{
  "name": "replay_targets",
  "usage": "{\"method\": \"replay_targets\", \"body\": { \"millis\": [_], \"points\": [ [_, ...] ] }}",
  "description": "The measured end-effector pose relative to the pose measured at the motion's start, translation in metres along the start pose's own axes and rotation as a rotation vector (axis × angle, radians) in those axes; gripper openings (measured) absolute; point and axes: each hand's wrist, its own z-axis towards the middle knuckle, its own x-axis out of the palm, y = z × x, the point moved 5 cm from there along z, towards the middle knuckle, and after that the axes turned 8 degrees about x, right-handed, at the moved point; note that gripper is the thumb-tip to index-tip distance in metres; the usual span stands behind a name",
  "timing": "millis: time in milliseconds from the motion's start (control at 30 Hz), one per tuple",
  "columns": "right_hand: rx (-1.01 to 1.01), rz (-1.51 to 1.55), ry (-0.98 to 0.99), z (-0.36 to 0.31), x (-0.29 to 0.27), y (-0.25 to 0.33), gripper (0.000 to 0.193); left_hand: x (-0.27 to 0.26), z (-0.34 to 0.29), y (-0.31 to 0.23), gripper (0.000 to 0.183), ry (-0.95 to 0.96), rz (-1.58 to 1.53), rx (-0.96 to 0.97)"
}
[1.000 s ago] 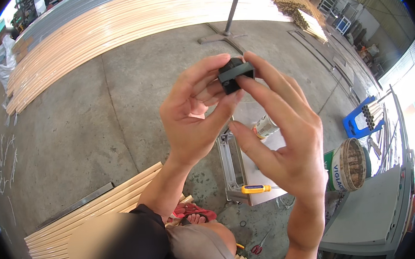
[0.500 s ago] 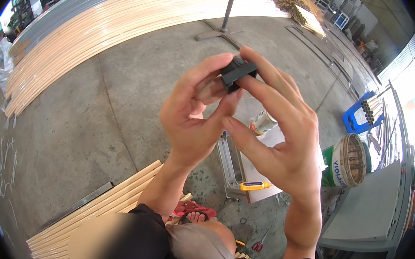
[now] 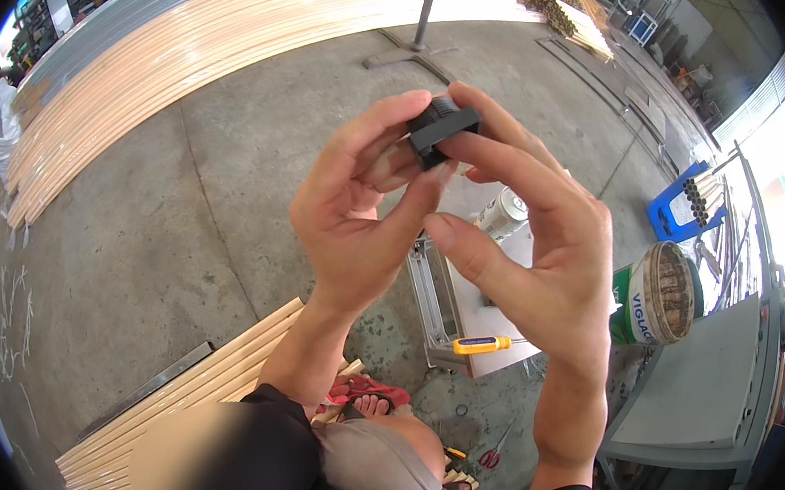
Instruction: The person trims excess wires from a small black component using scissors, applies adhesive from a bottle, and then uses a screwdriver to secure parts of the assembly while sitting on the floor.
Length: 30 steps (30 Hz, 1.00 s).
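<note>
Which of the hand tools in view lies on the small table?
The yellow-handled tool, near the lower edge of the small table; by contrast, the red-handled scissors lie on the floor.

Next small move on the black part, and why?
Probably bring the right thumb up against the black part. The left grip has it between thumb and fingers; the right grip has its index finger at it, but its thumb sits apart, lower down. Closing that thumb would likely steady the part.
</note>
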Motion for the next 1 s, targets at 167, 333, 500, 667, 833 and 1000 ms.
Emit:
{"method": "replay_targets", "body": {
  "millis": [167,333,500,667,833,1000],
  "points": [
    [0.006,0.007,-0.016,-0.002,-0.002,-0.006,0.050,0.003,-0.002,0.004,0.052,0.020,0.002,-0.008],
    [0.033,0.002,-0.016,-0.003,0.001,-0.010,0.049,-0.002,-0.005,0.008,0.053,0.023,-0.010,-0.051],
    [0.074,-0.012,-0.031,-0.004,0.002,-0.014,0.048,-0.002,-0.007,0.011,0.052,0.022,-0.025,-0.091],
    [0.089,0.059,-0.022,-0.008,0.003,-0.018,0.044,-0.002,-0.008,0.010,0.052,0.022,-0.005,-0.086],
    [0.087,0.144,-0.025,-0.008,0.003,-0.022,0.044,-0.003,-0.008,0.009,0.052,0.022,-0.004,-0.100],
    [0.085,0.148,-0.029,-0.009,-0.002,-0.022,0.045,0.000,-0.007,0.008,0.052,0.025,0.001,-0.090]
  ]
}}
